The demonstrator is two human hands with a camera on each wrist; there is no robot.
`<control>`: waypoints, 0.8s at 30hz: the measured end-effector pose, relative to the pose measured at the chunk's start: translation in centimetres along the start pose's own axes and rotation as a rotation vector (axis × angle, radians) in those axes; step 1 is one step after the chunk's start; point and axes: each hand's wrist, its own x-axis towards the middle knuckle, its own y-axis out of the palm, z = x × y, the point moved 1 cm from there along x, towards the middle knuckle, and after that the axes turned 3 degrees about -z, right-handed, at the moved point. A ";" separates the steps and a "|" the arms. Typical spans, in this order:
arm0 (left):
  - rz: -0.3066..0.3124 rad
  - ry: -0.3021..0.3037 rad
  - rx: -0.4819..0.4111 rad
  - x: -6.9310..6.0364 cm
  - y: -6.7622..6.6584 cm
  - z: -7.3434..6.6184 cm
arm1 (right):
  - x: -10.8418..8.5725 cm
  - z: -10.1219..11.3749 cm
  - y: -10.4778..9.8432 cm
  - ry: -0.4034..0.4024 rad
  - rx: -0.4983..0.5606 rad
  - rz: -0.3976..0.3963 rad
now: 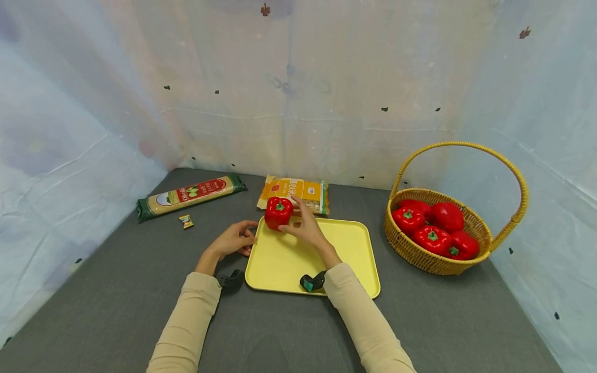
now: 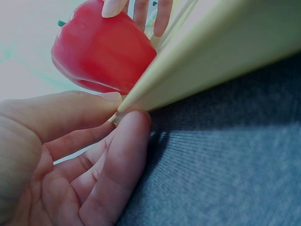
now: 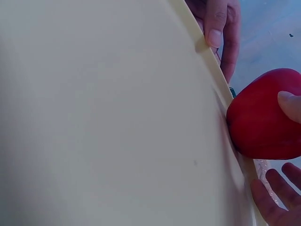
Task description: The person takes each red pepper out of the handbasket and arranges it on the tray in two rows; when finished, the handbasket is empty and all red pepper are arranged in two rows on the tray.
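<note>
Gripping the pepper: a person's right hand (image 1: 308,227), thumb and fingers around a red bell pepper (image 1: 277,213) at the far left corner of a yellow tray (image 1: 336,254).
Pinching the rim: the left hand (image 1: 233,240), thumb and finger clamped on the tray's edge, just beside the pepper.
Behind the tray: an orange grain bag (image 1: 308,190), flat on the gray table (image 1: 121,300).
Far left: a long pasta packet (image 1: 196,192), a small wrapped candy (image 1: 186,221) near it.
Right side: a wicker basket (image 1: 420,257) holding five more peppers (image 1: 432,239).
</note>
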 end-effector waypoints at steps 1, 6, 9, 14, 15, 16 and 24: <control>0.001 0.000 -0.001 0.0 0.0 0.0 | 0.1 -0.5 0.0 0.002 -0.008 -0.005; 0.001 -0.001 -0.008 0.0 0.0 0.1 | 0.5 -2.1 0.1 0.027 -0.054 -0.016; 0.002 0.000 -0.012 0.0 0.0 0.1 | 0.3 -1.5 -0.3 0.033 -0.019 -0.005; 0.004 0.002 -0.015 0.0 0.0 0.1 | -0.6 1.5 -1.5 0.030 0.019 0.042; 0.005 0.002 -0.016 0.1 -0.1 0.1 | -0.8 2.1 -1.7 0.026 0.016 0.050; 0.005 0.004 -0.017 0.1 -0.1 0.1 | -1.0 2.5 -1.8 0.019 0.003 0.056; 0.005 -0.006 -0.019 0.1 -0.1 0.2 | -1.1 2.4 -3.4 -0.080 -0.014 0.095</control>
